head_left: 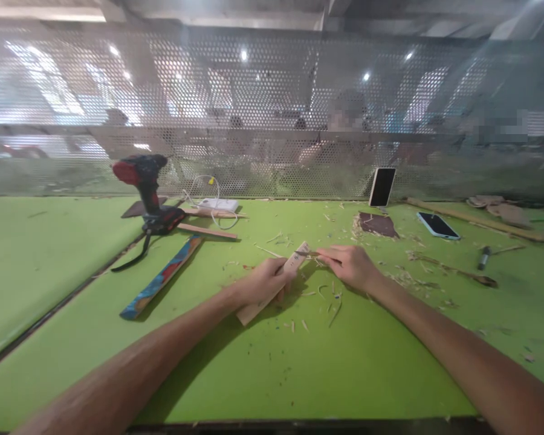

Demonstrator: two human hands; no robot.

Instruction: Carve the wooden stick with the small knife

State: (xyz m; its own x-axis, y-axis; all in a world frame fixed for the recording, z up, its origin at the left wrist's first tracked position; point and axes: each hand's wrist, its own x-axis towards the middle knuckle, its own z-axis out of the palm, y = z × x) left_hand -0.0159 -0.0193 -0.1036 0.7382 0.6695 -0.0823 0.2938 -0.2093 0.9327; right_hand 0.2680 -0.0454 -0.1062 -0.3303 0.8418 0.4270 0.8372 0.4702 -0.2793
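My left hand [265,281] is closed around a flat pale wooden stick [294,261], which slants from the green table [272,368] up toward the right. My right hand [349,264] is closed on a thin dark blade or carving tool [307,254] whose tip touches the stick's upper end. Wood shavings [329,299] lie scattered on the table beneath and around both hands.
A red and black cordless drill [147,190] stands at the back left beside a painted wooden strip [161,278], wood slats and a white charger [217,205]. A phone [382,186] leans on the perforated screen; another phone [437,225], sandpaper [376,225], a marker [483,258] lie right.
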